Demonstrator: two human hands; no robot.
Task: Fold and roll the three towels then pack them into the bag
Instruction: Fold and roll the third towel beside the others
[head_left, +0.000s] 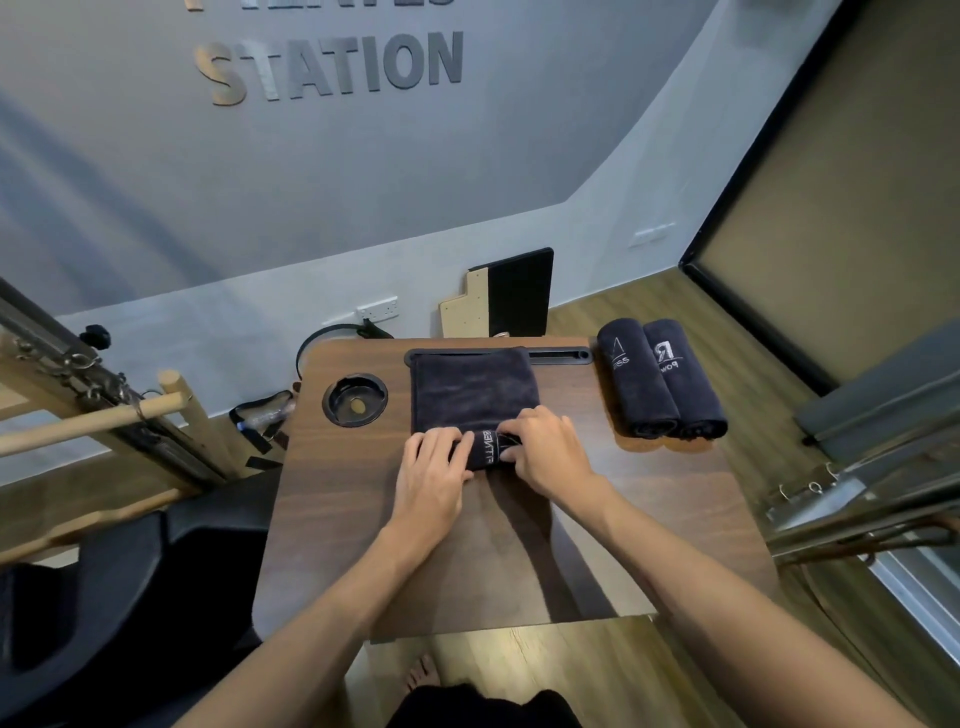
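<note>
The left hand (431, 467) and right hand (545, 452) both curl their fingers over the rolled near end of a dark towel (475, 392), gripping the roll from either side; white lettering shows on the roll between them. The rest of the towel lies flat on the table (363, 519), reaching to the far edge. Left of it is a round cup holder (355, 399) sunk in the tabletop. At the table's far right, 2 rolled towels (660, 379) lie side by side, touching.
</note>
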